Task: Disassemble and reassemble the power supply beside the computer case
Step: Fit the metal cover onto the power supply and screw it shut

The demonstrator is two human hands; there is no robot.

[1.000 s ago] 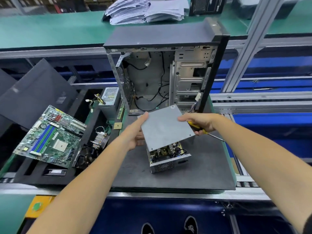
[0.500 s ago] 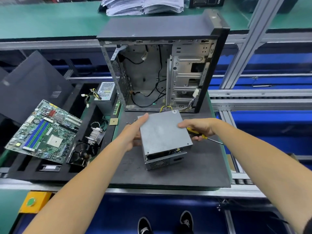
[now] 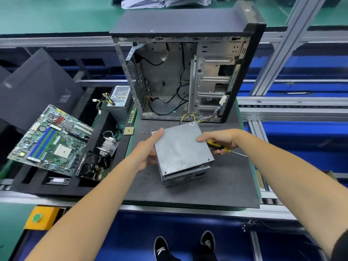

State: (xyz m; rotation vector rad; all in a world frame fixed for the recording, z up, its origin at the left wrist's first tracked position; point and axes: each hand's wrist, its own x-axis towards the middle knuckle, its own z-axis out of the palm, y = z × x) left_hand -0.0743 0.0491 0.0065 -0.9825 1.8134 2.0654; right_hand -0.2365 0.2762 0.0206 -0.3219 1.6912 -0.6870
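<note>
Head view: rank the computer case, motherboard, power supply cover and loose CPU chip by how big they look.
1. computer case
2. motherboard
3. power supply cover, which looks close to the motherboard and sits nearer the camera, so that order is unsure
4. CPU chip

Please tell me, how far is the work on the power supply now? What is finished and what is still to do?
The grey cover sits on the power supply, with a small gap at its near edge, so closing looks almost done. The left hand and right hand steady the cover; the right also grips a screwdriver. Small screws lie loose on the black mat, so fastening probably remains.
</note>
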